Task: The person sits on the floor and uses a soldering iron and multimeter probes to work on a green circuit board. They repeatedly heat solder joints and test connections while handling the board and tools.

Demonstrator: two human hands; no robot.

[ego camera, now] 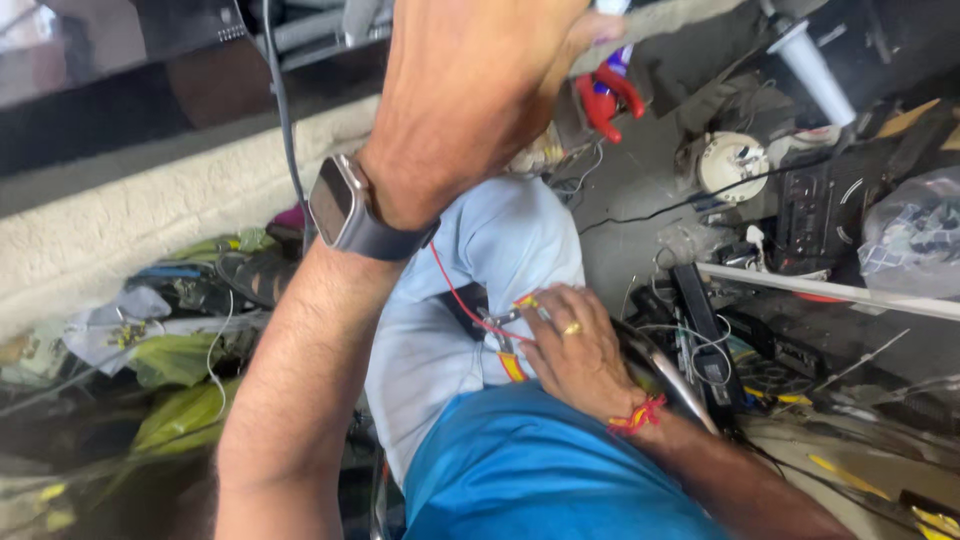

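Left hand (470, 90): raised high near lens, smartwatch (345, 210) on wrist, fingers closed on something hidden; contents cannot tell. Right hand (575, 345): low on lap, gripping small pliers (510, 335), steadying red wire (460, 295) against pale-blue cloth (500, 240).

A cluttered grey floor (640, 190) under my view.

I see a round white part (733, 163) lying on the floor near the top right, with a black cable (690, 203) running across the bare concrete just below it. A red-handled tool (608, 98) lies further up. To the right sit a black ribbed box (825, 215), a clear plastic bag (915, 235) and a white strip (830, 290); at left, yellow-green bags (180, 360) pile up.
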